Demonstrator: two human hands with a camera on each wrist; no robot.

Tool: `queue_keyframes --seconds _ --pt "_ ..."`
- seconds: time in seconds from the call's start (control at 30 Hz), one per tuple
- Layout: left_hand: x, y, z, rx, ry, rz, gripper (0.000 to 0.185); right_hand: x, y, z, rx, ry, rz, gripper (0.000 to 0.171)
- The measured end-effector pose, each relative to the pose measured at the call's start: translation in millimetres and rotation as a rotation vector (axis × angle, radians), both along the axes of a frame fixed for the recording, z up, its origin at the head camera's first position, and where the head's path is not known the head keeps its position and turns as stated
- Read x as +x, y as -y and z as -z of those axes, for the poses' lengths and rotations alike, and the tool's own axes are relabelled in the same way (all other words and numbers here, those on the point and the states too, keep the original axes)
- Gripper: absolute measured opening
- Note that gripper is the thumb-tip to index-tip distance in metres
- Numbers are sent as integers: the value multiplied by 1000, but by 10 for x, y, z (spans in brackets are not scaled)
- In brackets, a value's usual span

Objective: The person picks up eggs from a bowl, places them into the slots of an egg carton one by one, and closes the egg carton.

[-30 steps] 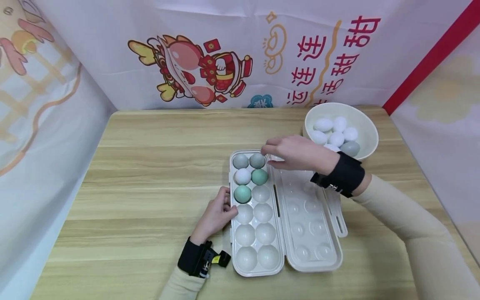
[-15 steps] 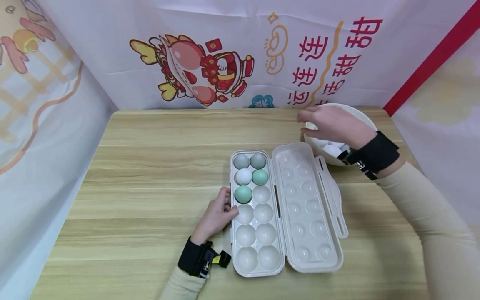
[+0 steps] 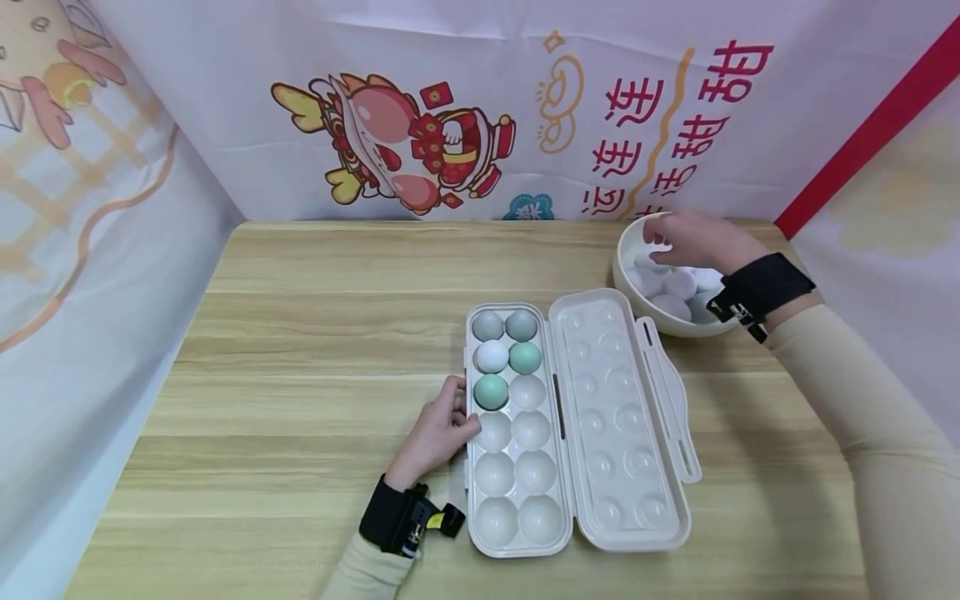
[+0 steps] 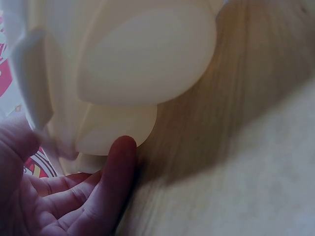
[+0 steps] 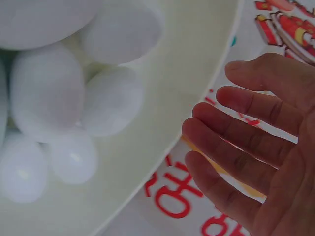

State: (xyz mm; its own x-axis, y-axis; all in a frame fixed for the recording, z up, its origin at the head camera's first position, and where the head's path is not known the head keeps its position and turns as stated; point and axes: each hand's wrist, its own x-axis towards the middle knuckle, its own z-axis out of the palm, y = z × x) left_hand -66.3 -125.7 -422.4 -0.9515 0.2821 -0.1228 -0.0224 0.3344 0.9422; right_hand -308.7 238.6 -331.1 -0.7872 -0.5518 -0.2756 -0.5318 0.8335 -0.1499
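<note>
A white plastic egg carton (image 3: pixel 534 472) lies with its lid (image 3: pixel 600 421) folded back to the right. Two grey eggs (image 3: pixel 504 325), a white egg (image 3: pixel 492 357) and two green eggs (image 3: pixel 491 392) sit in its far cups; the nearer cups hold nothing. My left hand (image 3: pixel 433 433) holds the carton's left edge, thumb at the rim; in the left wrist view its fingers (image 4: pixel 120 162) touch the underside of the cups. Over the cream bowl (image 3: pixel 660 321) is my right hand (image 3: pixel 701 237), fingers relaxed and apart from the eggs (image 5: pixel 49 93) in the right wrist view, holding nothing.
The bowl stands at the table's back right, against the printed cloth backdrop (image 3: pixel 450 50). A long handle strip (image 3: pixel 670 400) sticks out along the lid's right side. Bare wooden tabletop (image 3: pixel 300 375) extends left of the carton.
My right hand has moved from the carton's far end to the right, over the bowl. My left hand stays on the carton, whose eggs look the same. The head view has shifted slightly.
</note>
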Motion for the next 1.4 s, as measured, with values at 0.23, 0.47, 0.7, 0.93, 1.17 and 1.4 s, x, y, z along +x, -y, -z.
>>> queue_keyframes --seconds 0.23,0.47,0.7,0.93,1.17,1.4 --pt "-43 -26 8 2 -7 20 36 -217 -229 178 6 88 92 26" --pt "-5 -67 106 11 -12 28 35 -255 -369 381 3 151 192 39" --pt "21 -60 489 7 -16 6 37 -293 -348 488 12 152 166 37" --pt "5 -18 474 -7 -29 -13 37 -354 -271 497 17 122 129 28" --pt "-9 12 452 -9 -27 5 36 -317 -287 497 -18 120 166 37" --pt "-50 31 450 -2 -35 5 36 -264 -267 346 -45 78 155 42"
